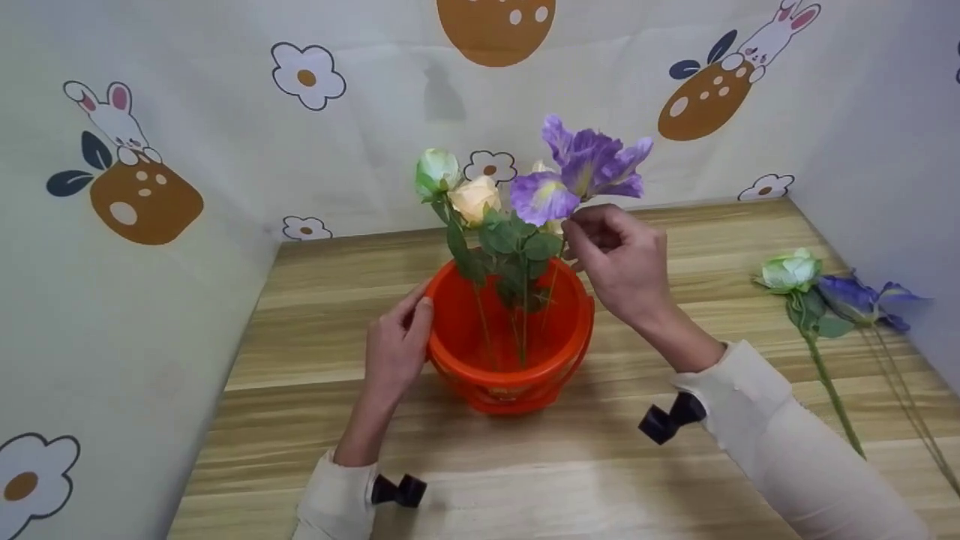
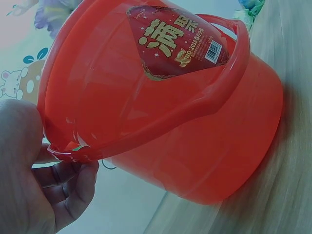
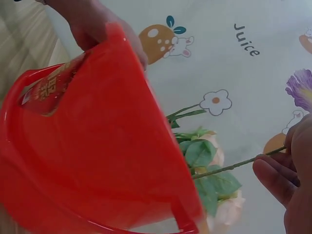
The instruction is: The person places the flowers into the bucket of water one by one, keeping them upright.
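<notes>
An orange-red plastic bucket [image 1: 510, 390] stands upright on the table with several artificial flowers in it. A pale green rose [image 1: 437, 174] and a peach rose [image 1: 475, 199] rise above its rim among green leaves. My left hand [image 1: 397, 341] grips the bucket's left rim, thumb on one side and fingers on the other. Above the right rim, my right hand [image 1: 626, 262] pinches the thin stem [image 3: 234, 165] of a purple iris [image 1: 581, 172] just below its bloom. That stem runs down into the bucket, where its lower end is hard to make out.
To the right on the wood-grain table [image 1: 300, 420] lie another pale green rose [image 1: 791, 271] and a blue-purple iris [image 1: 862, 296], stems toward the front. A patterned cloth wall [image 1: 375, 150] closes off the back and sides. A red label [image 2: 178, 44] is on the bucket.
</notes>
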Demonstrator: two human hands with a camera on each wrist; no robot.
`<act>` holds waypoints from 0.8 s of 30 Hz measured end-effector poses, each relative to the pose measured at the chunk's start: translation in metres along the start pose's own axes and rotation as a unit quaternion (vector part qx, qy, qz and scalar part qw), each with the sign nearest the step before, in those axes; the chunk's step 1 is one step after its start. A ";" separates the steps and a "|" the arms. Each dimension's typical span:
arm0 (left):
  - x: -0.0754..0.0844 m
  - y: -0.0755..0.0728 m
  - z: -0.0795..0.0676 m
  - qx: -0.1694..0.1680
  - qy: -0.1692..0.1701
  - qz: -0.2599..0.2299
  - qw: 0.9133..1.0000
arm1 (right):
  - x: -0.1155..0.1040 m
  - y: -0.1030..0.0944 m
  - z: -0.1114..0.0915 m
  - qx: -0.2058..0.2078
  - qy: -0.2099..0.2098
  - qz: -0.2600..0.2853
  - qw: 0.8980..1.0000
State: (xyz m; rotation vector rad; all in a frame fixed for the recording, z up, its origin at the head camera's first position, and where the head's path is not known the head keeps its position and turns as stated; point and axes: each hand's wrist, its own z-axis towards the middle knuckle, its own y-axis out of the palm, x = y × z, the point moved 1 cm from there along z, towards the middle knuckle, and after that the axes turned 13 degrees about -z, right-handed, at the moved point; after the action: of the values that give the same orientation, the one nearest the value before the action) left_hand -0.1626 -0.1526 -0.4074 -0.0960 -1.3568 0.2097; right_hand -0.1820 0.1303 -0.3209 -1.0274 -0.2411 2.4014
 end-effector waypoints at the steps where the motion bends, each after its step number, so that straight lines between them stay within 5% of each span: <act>1: 0.000 0.000 0.000 -0.001 -0.002 0.000 1.000 | 0.002 0.002 -0.002 0.000 0.003 -0.009 1.000; 11: 0.000 -0.001 0.000 0.000 -0.003 -0.007 1.000 | 0.016 0.014 -0.019 -0.017 0.056 -0.091 0.994; 24: 0.000 -0.001 -0.001 0.000 0.015 -0.002 1.000 | 0.025 0.020 -0.028 -0.021 0.115 -0.093 0.989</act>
State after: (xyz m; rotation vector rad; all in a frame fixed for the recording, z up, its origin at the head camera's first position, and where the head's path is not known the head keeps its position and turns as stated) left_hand -0.1617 -0.1537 -0.4070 -0.0960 -1.3267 0.2055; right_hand -0.1843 0.1254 -0.3624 -1.2329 -0.2928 2.1003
